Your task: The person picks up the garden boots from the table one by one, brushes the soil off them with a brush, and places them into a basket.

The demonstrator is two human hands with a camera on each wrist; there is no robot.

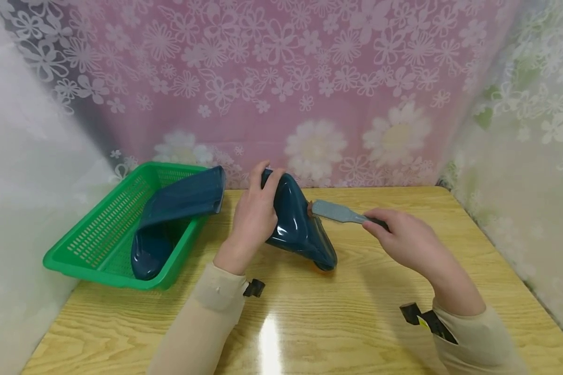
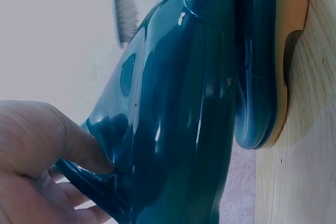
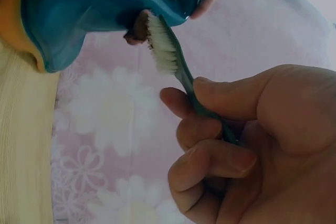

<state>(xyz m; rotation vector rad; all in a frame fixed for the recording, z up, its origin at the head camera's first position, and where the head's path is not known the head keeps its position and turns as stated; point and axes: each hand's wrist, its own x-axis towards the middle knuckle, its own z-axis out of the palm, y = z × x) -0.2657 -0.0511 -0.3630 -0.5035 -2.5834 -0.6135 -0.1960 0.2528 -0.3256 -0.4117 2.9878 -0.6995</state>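
Observation:
A glossy dark blue-green rubber boot (image 1: 288, 219) with a tan sole (image 2: 292, 14) stands on the table. My left hand (image 1: 257, 208) grips the top of its shaft, thumb pressed on the outside and fingers at the opening. In the right wrist view my right hand (image 3: 231, 135) holds a grey-green brush (image 3: 181, 66) by its handle, fingers curled round it. Its white bristles (image 3: 161, 45) are dark-flecked near the tip and reach the boot's shaft. Between bristles and shaft shows a brown lump (image 3: 137, 27), its kind unclear.
At the left stands a green plastic basket (image 1: 108, 281) with perforated walls. A second blue boot (image 1: 183, 200) lies in it, its shaft leaning over the right rim. Flowered curtains (image 1: 272, 83) hang behind and beside the wooden table (image 1: 338, 323).

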